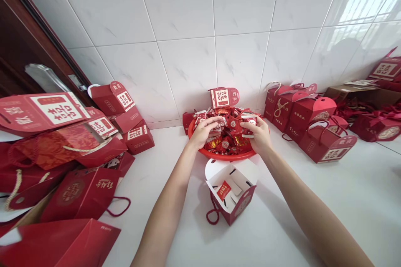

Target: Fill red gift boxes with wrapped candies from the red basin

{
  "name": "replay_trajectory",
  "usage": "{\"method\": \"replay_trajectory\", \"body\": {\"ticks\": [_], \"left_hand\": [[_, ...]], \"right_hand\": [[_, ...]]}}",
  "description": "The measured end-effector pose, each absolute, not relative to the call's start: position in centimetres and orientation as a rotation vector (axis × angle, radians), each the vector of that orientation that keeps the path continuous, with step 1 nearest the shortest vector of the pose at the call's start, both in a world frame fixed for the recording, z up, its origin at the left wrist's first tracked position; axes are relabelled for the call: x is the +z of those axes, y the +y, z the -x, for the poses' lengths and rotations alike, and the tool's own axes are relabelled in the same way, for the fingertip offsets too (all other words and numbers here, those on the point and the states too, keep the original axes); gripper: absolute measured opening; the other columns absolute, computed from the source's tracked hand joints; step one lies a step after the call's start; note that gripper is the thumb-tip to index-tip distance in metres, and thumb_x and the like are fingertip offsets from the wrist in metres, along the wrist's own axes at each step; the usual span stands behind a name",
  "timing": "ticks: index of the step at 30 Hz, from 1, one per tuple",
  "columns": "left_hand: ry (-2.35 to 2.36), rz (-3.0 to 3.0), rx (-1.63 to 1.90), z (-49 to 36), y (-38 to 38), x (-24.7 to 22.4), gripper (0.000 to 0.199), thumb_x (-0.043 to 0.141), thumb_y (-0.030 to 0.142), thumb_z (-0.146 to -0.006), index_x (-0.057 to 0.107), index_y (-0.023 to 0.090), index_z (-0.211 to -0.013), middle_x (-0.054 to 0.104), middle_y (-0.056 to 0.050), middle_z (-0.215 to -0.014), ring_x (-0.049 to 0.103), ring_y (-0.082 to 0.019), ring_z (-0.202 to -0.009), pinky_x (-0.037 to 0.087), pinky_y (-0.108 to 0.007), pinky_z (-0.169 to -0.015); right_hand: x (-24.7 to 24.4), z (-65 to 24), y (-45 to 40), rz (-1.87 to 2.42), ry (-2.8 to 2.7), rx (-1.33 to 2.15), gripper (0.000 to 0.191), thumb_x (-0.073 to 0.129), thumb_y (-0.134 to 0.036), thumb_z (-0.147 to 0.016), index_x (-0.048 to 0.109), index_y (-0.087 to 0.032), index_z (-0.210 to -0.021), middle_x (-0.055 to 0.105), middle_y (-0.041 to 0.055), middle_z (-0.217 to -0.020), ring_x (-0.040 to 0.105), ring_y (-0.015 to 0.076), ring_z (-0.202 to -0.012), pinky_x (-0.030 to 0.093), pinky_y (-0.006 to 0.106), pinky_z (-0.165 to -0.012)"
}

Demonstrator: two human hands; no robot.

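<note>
My left hand (202, 134) reaches into the left side of a red plastic basin (205, 154). Its fingers are bent among the wrapped candies (224, 145), and what they grip is partly hidden. On the right side of the basin, my right hand (261, 135) pinches a small red-and-white candy packet (249, 122) between thumb and fingers. In front of the basin stands an open red gift box (236, 212) with a white inside and a dark red cord handle. A red packet (223, 190) lies inside the box.
Red gift boxes and bags (84, 194) crowd the left side, some stacked. More closed gift boxes (310, 117) stand at the right, beside an open brown carton (351, 91). A folded red box (224, 97) rests behind the basin against the white tiled wall (184, 62).
</note>
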State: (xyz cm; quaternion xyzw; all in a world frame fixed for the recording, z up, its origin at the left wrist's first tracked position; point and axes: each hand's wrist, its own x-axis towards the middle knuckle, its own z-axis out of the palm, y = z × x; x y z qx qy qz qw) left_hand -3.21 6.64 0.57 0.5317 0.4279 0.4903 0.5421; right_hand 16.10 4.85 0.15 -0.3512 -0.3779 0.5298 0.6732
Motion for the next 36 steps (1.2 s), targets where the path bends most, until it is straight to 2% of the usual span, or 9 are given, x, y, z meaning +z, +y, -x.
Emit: {"method": "replay_trajectory", "body": {"ticks": [3, 7, 10, 16, 24, 28, 30, 33, 36], "left_hand": [[1.008, -1.292, 1.184, 3.2, 6.6, 0.5, 0.035, 0.070, 0.020, -0.079, 0.075, 0.023, -0.114, 0.073, -0.004, -0.123, 0.071, -0.017, -0.099, 0.058, -0.025, -0.083], [0.978, -1.332, 1.189, 3.4, 6.9, 0.1, 0.059, 0.074, 0.023, -0.077, 0.064, 0.027, -0.135, 0.075, -0.003, -0.118, 0.072, -0.019, -0.091, 0.059, -0.031, -0.083], [0.961, -1.329, 1.244, 3.5, 7.2, -0.3, 0.068, 0.079, 0.022, -0.072, 0.061, 0.021, -0.137, 0.077, -0.006, -0.111, 0.072, -0.020, -0.095, 0.056, -0.034, -0.092], [0.962, -1.344, 1.312, 3.7, 7.3, -0.4, 0.050, 0.084, 0.031, -0.065, 0.075, 0.015, -0.111, 0.077, -0.008, -0.109, 0.071, -0.021, -0.097, 0.055, -0.035, -0.095], [0.906, -1.345, 1.392, 3.6, 5.9, 0.0, 0.044, 0.081, 0.040, -0.066, 0.076, 0.023, -0.106, 0.076, -0.004, -0.110, 0.072, -0.023, -0.099, 0.056, -0.039, -0.095], [0.827, -1.423, 1.380, 4.1, 3.1, 0.3, 0.029, 0.079, 0.033, -0.068, 0.080, 0.022, -0.094, 0.075, -0.006, -0.116, 0.069, -0.026, -0.106, 0.054, -0.040, -0.097], [0.790, -1.572, 1.268, 4.7, 1.4, 0.8, 0.020, 0.075, 0.025, -0.069, 0.081, 0.022, -0.088, 0.074, -0.007, -0.117, 0.065, -0.028, -0.116, 0.052, -0.039, -0.099], [0.724, -1.834, 0.854, 5.6, -0.9, 2.0, 0.025, 0.070, 0.018, -0.070, 0.082, 0.024, -0.092, 0.068, -0.008, -0.129, 0.060, -0.030, -0.124, 0.050, -0.039, -0.100], [0.806, -2.044, 0.620, 6.0, -2.3, 3.5, 0.026, 0.069, 0.020, -0.075, 0.081, 0.025, -0.097, 0.066, -0.008, -0.131, 0.061, -0.028, -0.120, 0.050, -0.036, -0.096]], "right_hand": [[0.1, -16.2, 4.8, 0.781, -0.863, 1.193, 0.035, 0.084, -0.025, -0.049, 0.068, -0.024, -0.080, 0.071, -0.0024, -0.078, 0.065, 0.0170, -0.067, 0.052, 0.028, -0.054], [-0.2, -16.2, 5.0, 0.785, -0.893, 1.190, 0.034, 0.083, -0.026, -0.051, 0.066, -0.024, -0.080, 0.069, -0.0035, -0.075, 0.065, 0.0171, -0.066, 0.050, 0.027, -0.051], [-0.3, -16.3, 5.1, 0.783, -0.897, 1.192, 0.035, 0.084, -0.026, -0.051, 0.066, -0.024, -0.081, 0.069, -0.0038, -0.075, 0.065, 0.0168, -0.065, 0.050, 0.027, -0.050], [-0.4, -16.2, 5.2, 0.710, -0.893, 1.228, 0.032, 0.084, -0.024, -0.052, 0.067, -0.024, -0.080, 0.071, -0.0031, -0.077, 0.065, 0.0166, -0.067, 0.053, 0.029, -0.057], [-0.1, -16.5, 5.2, 0.657, -0.876, 1.273, 0.030, 0.083, -0.024, -0.054, 0.068, -0.025, -0.081, 0.072, -0.0034, -0.079, 0.067, 0.0177, -0.071, 0.055, 0.032, -0.065], [-0.1, -16.7, 5.4, 0.647, -0.857, 1.280, 0.030, 0.080, -0.021, -0.054, 0.068, -0.025, -0.081, 0.072, -0.0044, -0.076, 0.067, 0.0172, -0.071, 0.055, 0.032, -0.068], [0.0, -16.6, 5.3, 0.634, -0.856, 1.285, 0.029, 0.079, -0.020, -0.054, 0.068, -0.025, -0.080, 0.071, -0.0047, -0.075, 0.066, 0.0174, -0.071, 0.054, 0.032, -0.068], [0.2, -16.5, 5.0, 0.609, -0.847, 1.293, 0.028, 0.080, -0.018, -0.052, 0.068, -0.025, -0.077, 0.070, -0.0053, -0.074, 0.065, 0.0159, -0.069, 0.054, 0.031, -0.069], [0.4, -16.4, 4.7, 0.608, -0.864, 1.294, 0.028, 0.080, -0.017, -0.050, 0.067, -0.025, -0.074, 0.069, -0.0057, -0.073, 0.063, 0.0145, -0.068, 0.052, 0.029, -0.068]]}}
